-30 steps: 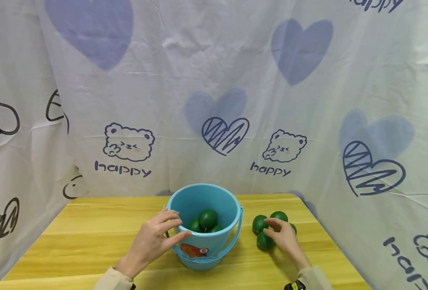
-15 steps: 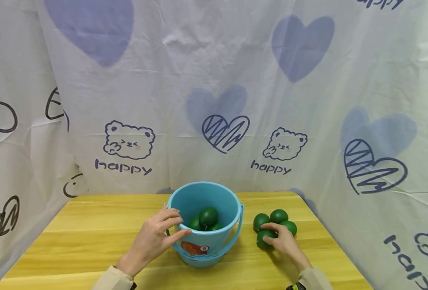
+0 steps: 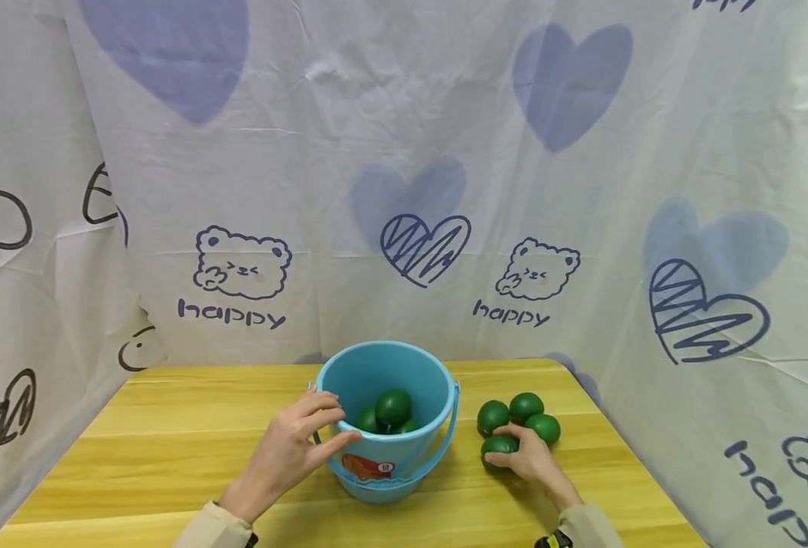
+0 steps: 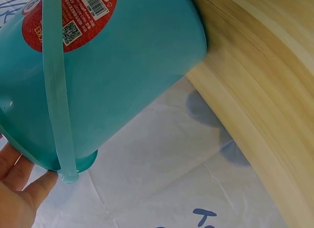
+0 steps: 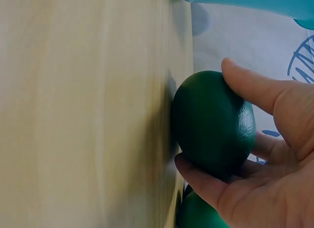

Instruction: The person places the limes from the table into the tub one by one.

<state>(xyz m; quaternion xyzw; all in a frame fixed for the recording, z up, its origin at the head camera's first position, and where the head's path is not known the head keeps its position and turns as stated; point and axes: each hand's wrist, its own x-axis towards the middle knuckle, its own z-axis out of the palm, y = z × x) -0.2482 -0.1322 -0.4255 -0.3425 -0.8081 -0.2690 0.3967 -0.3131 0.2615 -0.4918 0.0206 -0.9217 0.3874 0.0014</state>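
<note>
A light blue bucket (image 3: 383,373) with a red label and a lowered handle stands upright on the table, with several dark green, smooth, egg-shaped fruits (image 3: 393,409) inside. My left hand (image 3: 294,441) holds the bucket's left rim, its thumb and fingertips at the edge in the left wrist view. To the right of the bucket, my right hand (image 3: 532,460) grips one green fruit (image 5: 213,122) between thumb and fingers, close over the table. Just beyond that hand lie 3 more green fruits (image 3: 526,408) in a loose cluster.
The yellow wood-grain table (image 3: 192,441) reaches back to a hanging white cloth (image 3: 349,304) printed with hearts, bears and writing. More cloth hangs along both sides. The bucket's handle (image 4: 56,90) droops across its front.
My right hand has lowered onto the nearest green fruit, closed around it and drawn it slightly nearer, apart from the others. My left hand stays at the bucket rim.
</note>
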